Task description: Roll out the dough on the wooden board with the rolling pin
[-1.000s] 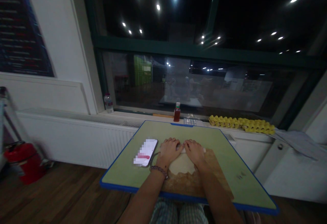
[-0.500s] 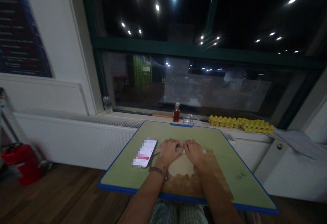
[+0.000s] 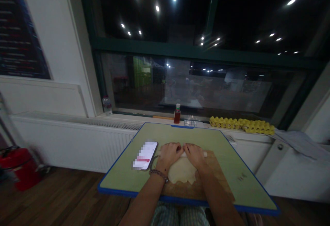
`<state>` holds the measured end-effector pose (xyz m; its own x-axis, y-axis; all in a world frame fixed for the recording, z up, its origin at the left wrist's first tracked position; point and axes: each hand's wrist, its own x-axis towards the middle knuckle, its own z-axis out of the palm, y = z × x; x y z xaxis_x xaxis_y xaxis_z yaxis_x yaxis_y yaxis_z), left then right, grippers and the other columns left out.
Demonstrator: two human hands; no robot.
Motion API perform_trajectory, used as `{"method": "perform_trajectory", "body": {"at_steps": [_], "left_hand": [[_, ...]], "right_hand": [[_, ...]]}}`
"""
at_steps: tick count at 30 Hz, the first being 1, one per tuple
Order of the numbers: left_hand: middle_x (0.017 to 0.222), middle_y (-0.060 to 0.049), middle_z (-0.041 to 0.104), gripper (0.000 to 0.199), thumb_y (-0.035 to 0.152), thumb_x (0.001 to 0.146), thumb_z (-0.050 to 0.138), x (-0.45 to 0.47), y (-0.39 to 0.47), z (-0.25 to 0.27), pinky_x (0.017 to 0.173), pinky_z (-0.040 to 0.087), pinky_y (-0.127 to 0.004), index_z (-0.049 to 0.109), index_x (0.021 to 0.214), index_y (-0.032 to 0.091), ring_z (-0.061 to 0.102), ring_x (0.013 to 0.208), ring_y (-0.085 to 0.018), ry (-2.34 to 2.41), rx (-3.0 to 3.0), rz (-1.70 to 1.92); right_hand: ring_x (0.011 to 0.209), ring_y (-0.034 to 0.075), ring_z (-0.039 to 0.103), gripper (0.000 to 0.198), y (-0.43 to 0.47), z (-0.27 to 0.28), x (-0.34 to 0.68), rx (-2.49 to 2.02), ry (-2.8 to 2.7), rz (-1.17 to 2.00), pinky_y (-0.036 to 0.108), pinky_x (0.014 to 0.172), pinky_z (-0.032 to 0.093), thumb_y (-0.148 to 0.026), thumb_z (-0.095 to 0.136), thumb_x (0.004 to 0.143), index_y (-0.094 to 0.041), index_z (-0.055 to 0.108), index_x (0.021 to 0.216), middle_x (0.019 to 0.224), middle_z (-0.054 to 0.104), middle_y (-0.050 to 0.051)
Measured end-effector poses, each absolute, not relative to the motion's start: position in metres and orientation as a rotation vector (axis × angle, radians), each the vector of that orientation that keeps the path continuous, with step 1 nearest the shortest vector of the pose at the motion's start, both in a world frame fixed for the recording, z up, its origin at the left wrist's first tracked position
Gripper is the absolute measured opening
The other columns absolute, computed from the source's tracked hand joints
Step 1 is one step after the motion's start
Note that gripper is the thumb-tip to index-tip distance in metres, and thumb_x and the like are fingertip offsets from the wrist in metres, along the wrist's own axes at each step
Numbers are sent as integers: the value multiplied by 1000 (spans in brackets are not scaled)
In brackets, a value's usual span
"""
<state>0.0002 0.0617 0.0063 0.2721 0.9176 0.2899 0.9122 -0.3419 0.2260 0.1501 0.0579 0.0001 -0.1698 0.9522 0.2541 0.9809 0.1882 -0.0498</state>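
Both hands lie side by side over a pale rolling pin (image 3: 205,154), whose right end shows past my right hand. My left hand (image 3: 168,153), with a beaded bracelet (image 3: 157,173) at the wrist, has its fingers curled over the pin's left part. My right hand (image 3: 194,153) grips the right part, and the thumbs nearly meet in the middle. A flat sheet of dough (image 3: 182,170) with a ragged near edge spreads between my forearms. Beneath it is a wooden board (image 3: 219,174); the dough's far part is hidden by my hands.
Left of the board, a phone (image 3: 145,155) lies on the green, blue-edged table (image 3: 123,174). Along the sill behind stand a red sauce bottle (image 3: 177,114), yellow egg cartons (image 3: 241,124) and a clear bottle (image 3: 107,105). A red bucket-like object (image 3: 19,167) is on the floor at left.
My hands and the rolling pin have shifted slightly towards me. The dough's near edge now sits a little closer to me on the board. The view has turned slightly.
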Motion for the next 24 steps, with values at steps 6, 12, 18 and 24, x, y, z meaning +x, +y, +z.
{"method": "perform_trajectory", "body": {"at_steps": [6, 12, 18, 24], "left_hand": [[103, -8, 72, 30, 32, 95, 41, -1, 64, 6, 86, 43, -35, 69, 96, 20, 64, 97, -23, 1847, 2536, 649], [121, -11, 66, 34, 33, 94, 41, 1, 71, 0, 96, 40, -43, 65, 113, 16, 56, 113, -28, 1943, 2537, 664], [115, -12, 69, 37, 33, 96, 36, 2, 76, 3, 93, 41, -43, 67, 108, 17, 58, 109, -29, 1929, 2576, 479], [118, -14, 66, 33, 34, 96, 39, 1, 76, 8, 94, 39, -46, 68, 108, 20, 56, 113, -30, 1887, 2543, 403]], "right_hand": [[102, 19, 63, 40, 60, -2, 150, -1858, -2158, -275, 28, 89, 42, -25, 29, 102, -19, 68, 107, 114, 69, 10], [116, 20, 56, 38, 74, -9, 152, -1912, -2115, -237, 32, 98, 37, -27, 33, 99, -20, 65, 118, 126, 65, 10], [106, 24, 63, 37, 74, -3, 149, -1968, -2223, -252, 36, 89, 42, -26, 35, 98, -19, 69, 111, 114, 70, 13], [104, 26, 65, 33, 76, -1, 148, -1980, -2270, -323, 37, 85, 45, -22, 41, 94, -19, 70, 109, 112, 71, 15]]}}
